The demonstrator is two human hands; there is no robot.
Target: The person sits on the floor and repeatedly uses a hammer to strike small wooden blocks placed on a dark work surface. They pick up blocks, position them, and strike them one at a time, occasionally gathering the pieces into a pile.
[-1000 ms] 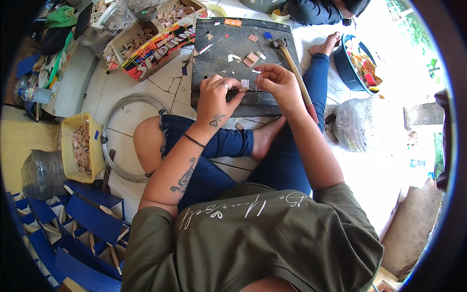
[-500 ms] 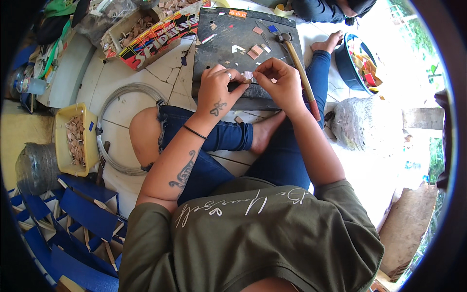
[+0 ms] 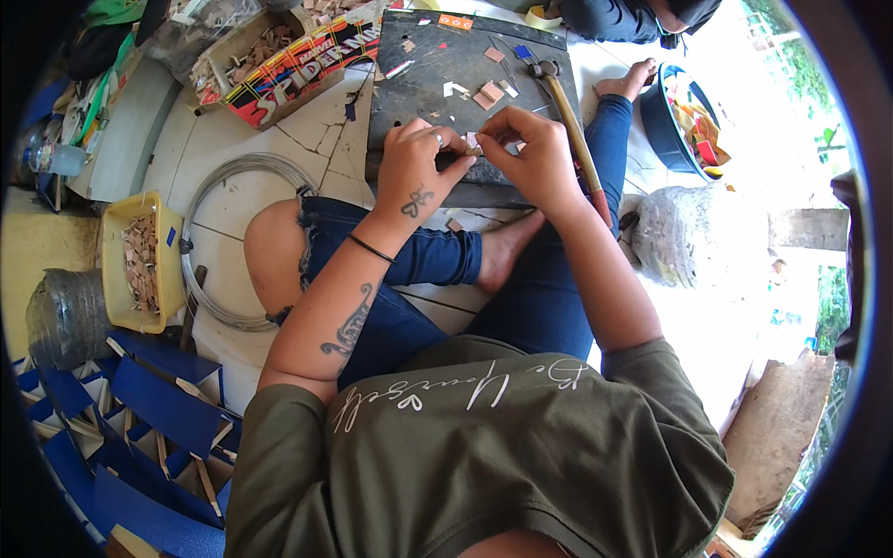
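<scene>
My left hand [image 3: 420, 166] and my right hand [image 3: 532, 153] meet over the near edge of a dark board [image 3: 423, 98]. Both are closed in a pinch on one small, flat, pale pinkish piece [image 3: 472, 141], which the fingertips partly cover. Its exact kind is too small to make out. Just right of my right hand lies a hammer [image 3: 569, 123], its wooden handle slanting toward me and ending in a red grip. Beyond my fingers, small tan squares [image 3: 488, 95] and white scraps [image 3: 453, 89] are scattered on the board.
At left stand a yellow basket [image 3: 170, 232] of small tan pieces, a coil of wire [image 3: 209, 167] and blue boxes [image 3: 163, 395]. A printed carton [image 3: 298, 79] is at upper left. A dark basin [image 3: 659, 126] holds colourful scraps at right. Another person's dark-clothed leg [image 3: 609, 20] shows at top.
My right fingers have drawn slightly left and closer around the small piece. My left hand stays almost in place, still pinching it.
</scene>
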